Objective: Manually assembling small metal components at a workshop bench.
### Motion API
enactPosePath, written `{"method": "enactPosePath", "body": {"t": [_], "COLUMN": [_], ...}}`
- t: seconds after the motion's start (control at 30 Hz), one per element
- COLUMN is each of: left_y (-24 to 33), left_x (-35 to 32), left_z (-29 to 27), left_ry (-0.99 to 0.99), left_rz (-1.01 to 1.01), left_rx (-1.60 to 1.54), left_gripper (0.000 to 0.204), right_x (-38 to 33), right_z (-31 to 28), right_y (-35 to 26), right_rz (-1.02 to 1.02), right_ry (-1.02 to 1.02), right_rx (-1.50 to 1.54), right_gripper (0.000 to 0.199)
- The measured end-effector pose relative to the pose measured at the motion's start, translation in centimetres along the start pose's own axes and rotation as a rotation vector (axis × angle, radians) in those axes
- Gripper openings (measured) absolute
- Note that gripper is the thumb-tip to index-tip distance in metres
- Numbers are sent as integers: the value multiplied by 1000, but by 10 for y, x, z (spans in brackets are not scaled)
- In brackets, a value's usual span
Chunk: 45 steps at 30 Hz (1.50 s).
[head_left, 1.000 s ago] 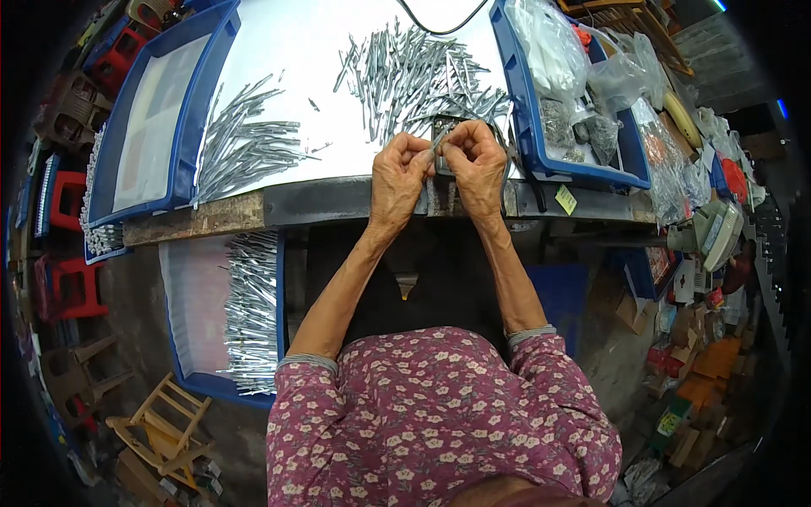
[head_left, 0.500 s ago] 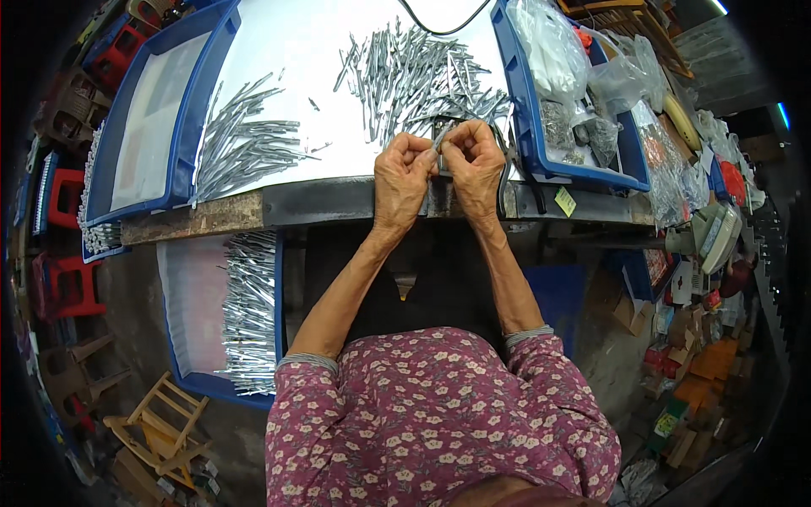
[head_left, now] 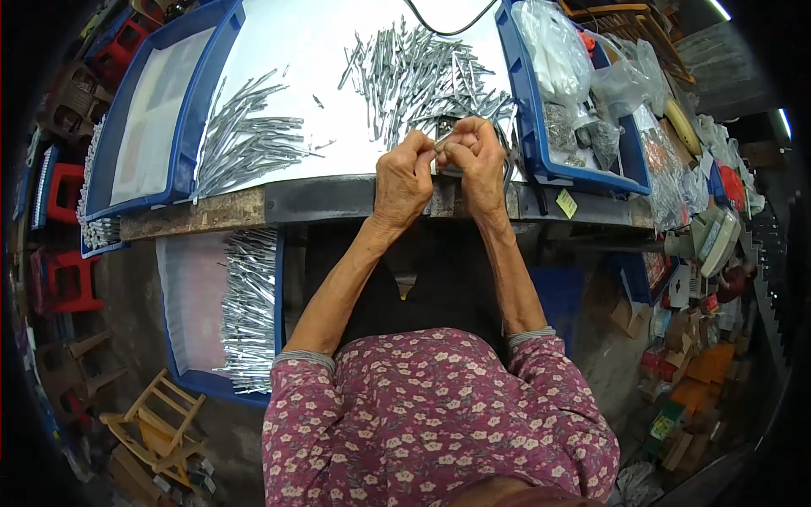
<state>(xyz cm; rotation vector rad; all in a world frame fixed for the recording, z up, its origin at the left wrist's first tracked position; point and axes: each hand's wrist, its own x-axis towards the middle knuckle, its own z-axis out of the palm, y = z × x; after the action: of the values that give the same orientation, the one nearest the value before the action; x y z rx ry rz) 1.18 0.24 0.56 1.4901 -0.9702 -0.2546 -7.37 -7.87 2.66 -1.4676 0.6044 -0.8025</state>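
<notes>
Close to the table's front edge, my left hand [head_left: 401, 184] and my right hand [head_left: 479, 165] almost meet, fingertips pinched together. Between them shows a slim silver metal piece [head_left: 442, 142], largely covered by the fingers. A small dark block or fixture [head_left: 445, 125] sits just beyond the fingertips, partly hidden. Farther out lies a wide heap of slim silver metal pieces [head_left: 397, 76]. To the left, a second pile of slim metal pieces [head_left: 249, 135] fans out on the white tabletop [head_left: 312, 42].
Blue trays flank the work: a left tray [head_left: 182, 127] with a pale liner and a right tray [head_left: 528, 110] holding plastic bags. A lower blue bin [head_left: 277, 313] contains stacked metal pieces. A black cable [head_left: 448, 32] curves across the back. A wooden stool [head_left: 160, 427] stands lower left.
My left hand's fingers have drawn in more upright beside the right hand's. The right fingers have curled slightly around the metal piece. The piles look the same.
</notes>
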Motion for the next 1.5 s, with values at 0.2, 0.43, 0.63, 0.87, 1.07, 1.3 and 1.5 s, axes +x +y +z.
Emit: {"method": "enactPosePath", "body": {"t": [0.2,0.43,0.63,0.87,1.07,1.3,1.5], "left_y": [-3,-8,-10,-3,-1,-1,0], "left_x": [0,4,3,-1,-4,-5,-4], "left_z": [-2,-8,-14,-12,-9,-13,-14], "left_ry": [-19,-80,-181,-110,-94,-138,-125], "left_rz": [14,-264,-351,-267,-179,-249,-272], "left_rx": [27,-338,-328,-191,-80,-95,-146], "left_gripper": [4,12,13,12,11,12,12], "right_x": [0,2,2,9,14,27,33], "right_z": [-2,-4,-27,-51,-37,-27,-26], "right_y": [-3,-7,-5,12,21,30,35], "right_rz": [106,81,-14,-170,-331,-504,-592], "right_ry": [-50,-80,51,117,25,-34,-63], "right_rx": [132,41,-164,-547,-862,-980,-1059], "right_gripper": [34,28,17,13,16,6,6]}}
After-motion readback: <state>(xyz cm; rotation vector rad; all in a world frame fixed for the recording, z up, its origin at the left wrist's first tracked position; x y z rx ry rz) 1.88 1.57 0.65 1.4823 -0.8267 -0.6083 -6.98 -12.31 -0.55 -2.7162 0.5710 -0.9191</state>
